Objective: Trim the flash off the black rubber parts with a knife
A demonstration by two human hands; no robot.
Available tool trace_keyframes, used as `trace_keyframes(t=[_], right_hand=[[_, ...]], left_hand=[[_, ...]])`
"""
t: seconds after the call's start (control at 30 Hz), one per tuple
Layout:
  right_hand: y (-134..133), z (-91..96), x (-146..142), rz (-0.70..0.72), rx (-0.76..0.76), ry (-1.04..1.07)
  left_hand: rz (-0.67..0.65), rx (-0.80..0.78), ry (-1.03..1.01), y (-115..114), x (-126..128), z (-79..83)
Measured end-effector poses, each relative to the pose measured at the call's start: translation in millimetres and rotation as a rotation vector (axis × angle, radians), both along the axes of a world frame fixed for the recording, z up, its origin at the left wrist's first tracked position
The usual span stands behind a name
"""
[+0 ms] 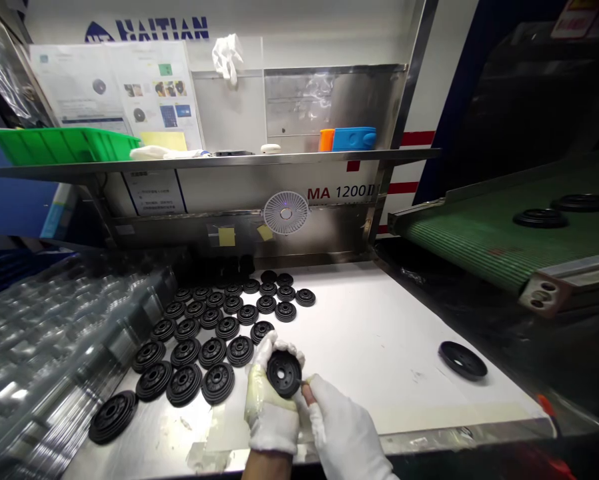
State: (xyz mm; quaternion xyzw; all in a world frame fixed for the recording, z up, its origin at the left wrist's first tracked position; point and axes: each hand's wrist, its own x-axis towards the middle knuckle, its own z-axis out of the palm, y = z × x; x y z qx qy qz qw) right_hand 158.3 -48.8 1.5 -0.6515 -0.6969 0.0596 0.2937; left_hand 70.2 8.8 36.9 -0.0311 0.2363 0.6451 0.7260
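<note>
Low in the middle of the frame, the gloved left hand (272,407) cradles a round black moulded part (283,373), its fingers curled around the rim. The right hand (342,427) sits just beside it, with its pinched fingers (313,388) at the part's lower right edge; whatever they hold is too small to tell. Rows of matching parts (212,353) lie on the worktop (374,347) to the upper left.

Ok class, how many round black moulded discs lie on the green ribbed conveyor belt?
2. One round black moulded disc sits nearer, another disc farther along the green ribbed conveyor belt; more may lie out of view.
</note>
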Motion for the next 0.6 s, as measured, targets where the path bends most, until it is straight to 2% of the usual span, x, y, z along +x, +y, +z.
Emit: trace_keyframes(t=[0.1, 0.17, 0.37, 0.5, 0.6], right_hand=[[0, -5.2, -9, 0.004, 0.024, -0.022], [0, -5.6, -12, 0.001, 0.042, -0.040], [1, 4.7, 0, 0.012, 0.022, 0.021], [0, 1.2, 0, -0.017, -0.020, 0.001], [-1, -5.6, -8, -0.007, 0.028, -0.029]], left_hand=[[0.077, -0.042, -0.038, 3, 2, 4.1], [0.136, -0.009, -0.006, 2, 1, 2.5], [-0.036, 0.065, 0.067, -5, -4, -8.3], [-0.019, -0.030, -0.012, -2, -1, 2.4], [0.013, -0.089, -0.054, 2, 1, 10.8]])
